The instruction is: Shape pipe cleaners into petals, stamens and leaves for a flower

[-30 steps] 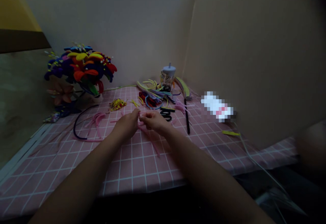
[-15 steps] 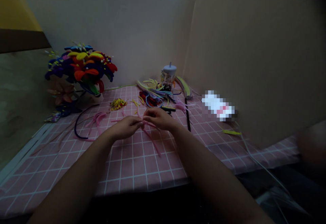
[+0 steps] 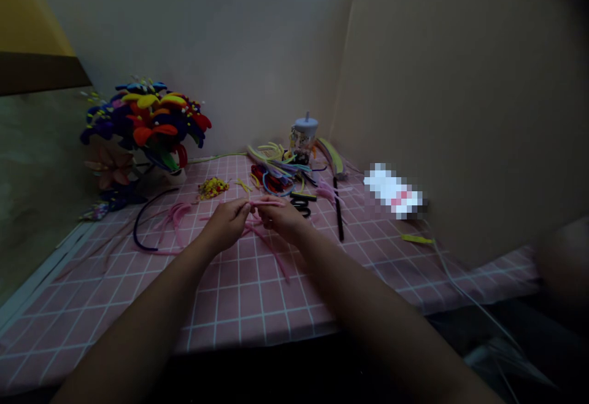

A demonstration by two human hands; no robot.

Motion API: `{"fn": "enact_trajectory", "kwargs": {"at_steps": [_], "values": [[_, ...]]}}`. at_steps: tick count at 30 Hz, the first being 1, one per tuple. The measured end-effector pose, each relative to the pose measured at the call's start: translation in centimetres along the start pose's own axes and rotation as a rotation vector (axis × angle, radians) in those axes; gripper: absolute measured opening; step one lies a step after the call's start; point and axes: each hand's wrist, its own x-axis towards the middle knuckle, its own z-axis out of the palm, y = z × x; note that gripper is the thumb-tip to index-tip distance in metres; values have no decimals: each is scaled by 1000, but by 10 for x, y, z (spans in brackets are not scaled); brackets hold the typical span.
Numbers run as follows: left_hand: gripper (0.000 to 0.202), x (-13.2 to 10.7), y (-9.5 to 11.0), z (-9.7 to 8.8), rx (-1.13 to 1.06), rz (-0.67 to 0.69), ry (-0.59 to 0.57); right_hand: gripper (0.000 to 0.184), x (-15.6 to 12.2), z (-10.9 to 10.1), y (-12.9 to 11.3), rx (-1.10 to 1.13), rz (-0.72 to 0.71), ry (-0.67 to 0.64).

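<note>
- The pink pipe cleaner (image 3: 267, 203) is at the centre of the frame, slim, pale and nearly straight, lying almost level; its inner end is lost among the fingertips.
- More pink pipe cleaners (image 3: 275, 253) lie on the checked tablecloth (image 3: 230, 306) just below, one slanting down toward the lower right.
- The left hand (image 3: 227, 223) comes in from the lower left, back of the hand outward, thumb and forefinger pinched on the strip's left part.
- The right hand (image 3: 283, 215) comes in from the lower right, fingers curled in under the strip, which they grip; the exact contact is too dark to tell.
- The two hands nearly meet, fingertips facing, both forearms angled inward.
- Black-handled scissors (image 3: 302, 212) lie just beyond the right hand, right of centre.
</note>
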Motion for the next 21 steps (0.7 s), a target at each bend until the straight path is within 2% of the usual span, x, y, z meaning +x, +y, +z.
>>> {"fn": "enact_trajectory", "kwargs": {"at_steps": [3, 6, 10, 14, 17, 21], "values": [[31, -1, 2, 3, 180, -12, 46, 27, 2, 3, 3, 87, 28, 66], [28, -1, 6, 6, 271, -87, 111, 32, 3, 5, 4, 195, 82, 78], [29, 0, 6, 9, 295, -109, 139, 33, 2, 9, 4, 293, 158, 45], [31, 0, 6, 10, 270, -95, 151, 31, -1, 12, 3, 338, 168, 45], [28, -1, 6, 10, 287, -143, 133, 26, -2, 13, 3, 206, 128, 94], [21, 0, 5, 10, 292, -172, 121, 21, -1, 12, 5, -146, -3, 183]]}}
